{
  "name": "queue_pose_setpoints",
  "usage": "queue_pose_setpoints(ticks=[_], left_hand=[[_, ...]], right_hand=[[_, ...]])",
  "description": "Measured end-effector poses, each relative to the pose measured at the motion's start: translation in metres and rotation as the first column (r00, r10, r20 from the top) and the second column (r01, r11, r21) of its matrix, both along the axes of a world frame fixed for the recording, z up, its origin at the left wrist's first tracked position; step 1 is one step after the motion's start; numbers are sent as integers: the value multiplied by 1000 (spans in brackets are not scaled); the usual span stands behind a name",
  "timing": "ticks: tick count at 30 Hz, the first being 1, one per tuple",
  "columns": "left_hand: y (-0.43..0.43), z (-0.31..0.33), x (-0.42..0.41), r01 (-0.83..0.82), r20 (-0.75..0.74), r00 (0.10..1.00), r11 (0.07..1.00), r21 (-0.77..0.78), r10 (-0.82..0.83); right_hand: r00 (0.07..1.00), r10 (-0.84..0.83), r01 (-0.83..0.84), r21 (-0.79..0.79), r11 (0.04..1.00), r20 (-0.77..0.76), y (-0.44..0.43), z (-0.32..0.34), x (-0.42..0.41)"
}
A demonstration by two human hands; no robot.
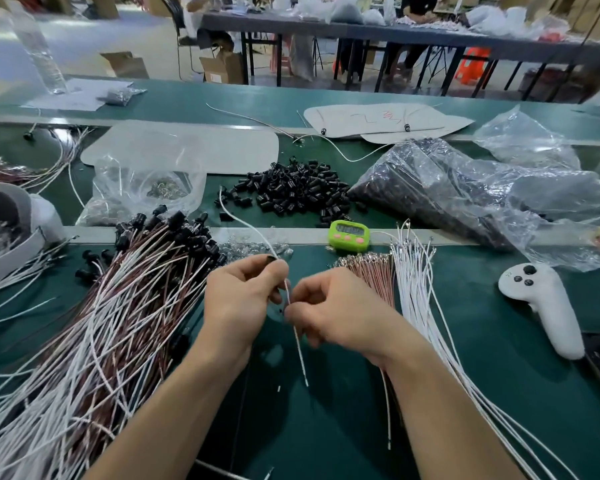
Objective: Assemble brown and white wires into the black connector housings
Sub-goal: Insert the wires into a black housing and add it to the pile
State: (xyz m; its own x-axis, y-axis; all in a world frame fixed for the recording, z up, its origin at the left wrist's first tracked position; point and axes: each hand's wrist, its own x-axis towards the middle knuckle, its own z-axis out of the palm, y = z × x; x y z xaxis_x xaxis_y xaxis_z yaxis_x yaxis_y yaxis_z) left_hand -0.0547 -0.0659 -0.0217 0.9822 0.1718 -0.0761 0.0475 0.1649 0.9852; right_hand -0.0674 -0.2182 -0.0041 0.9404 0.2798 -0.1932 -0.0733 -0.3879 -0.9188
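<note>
Left, finished wires (118, 306) lie heaped, too many to count. The left hand (243, 299) pinches one black housing (269, 259). One white wire (300, 355) runs from it toward the person, lengthwise near-far, pinched by the right hand (340, 313) above the green table (326, 431).

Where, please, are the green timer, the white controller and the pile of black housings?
green timer (349, 231): head view, its display.
white controller (537, 289): head view, its body.
pile of black housings (291, 185): head view, heap's middle.
</note>
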Motion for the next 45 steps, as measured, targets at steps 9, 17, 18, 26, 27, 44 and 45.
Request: queue_pose_setpoints(ticks=[9, 17, 18, 26, 27, 44, 45], left_hand=[[0, 1, -7, 162, 35, 985, 979, 127, -168], [1, -5, -6, 234, -46, 971, 908, 348, -233], [1, -6, -6, 229, -49, 973, 907, 354, -227], [2, -7, -8, 261, -52, 964, 898, 354, -260], [2, -6, -8, 262, -54, 964, 897, 357, -260], [2, -6, -9, 254, -43, 964, 863, 436, -262], [2, -5, -9, 251, -43, 965, 862, 440, -259]], right_hand=[[872, -485, 396, 481, 782, 69, -5, -3, 6], [793, -546, 410, 428, 806, 269, -4, -10, 3], [782, -553, 410, 431, 804, 288, -5, -9, 4], [758, -560, 383, 467, 797, 334, -5, -6, 3], [760, -559, 378, 474, 795, 332, -5, -5, 3], [775, -546, 373, 466, 802, 319, -6, -4, 1], [779, -540, 374, 455, 808, 319, -5, -4, 0]])
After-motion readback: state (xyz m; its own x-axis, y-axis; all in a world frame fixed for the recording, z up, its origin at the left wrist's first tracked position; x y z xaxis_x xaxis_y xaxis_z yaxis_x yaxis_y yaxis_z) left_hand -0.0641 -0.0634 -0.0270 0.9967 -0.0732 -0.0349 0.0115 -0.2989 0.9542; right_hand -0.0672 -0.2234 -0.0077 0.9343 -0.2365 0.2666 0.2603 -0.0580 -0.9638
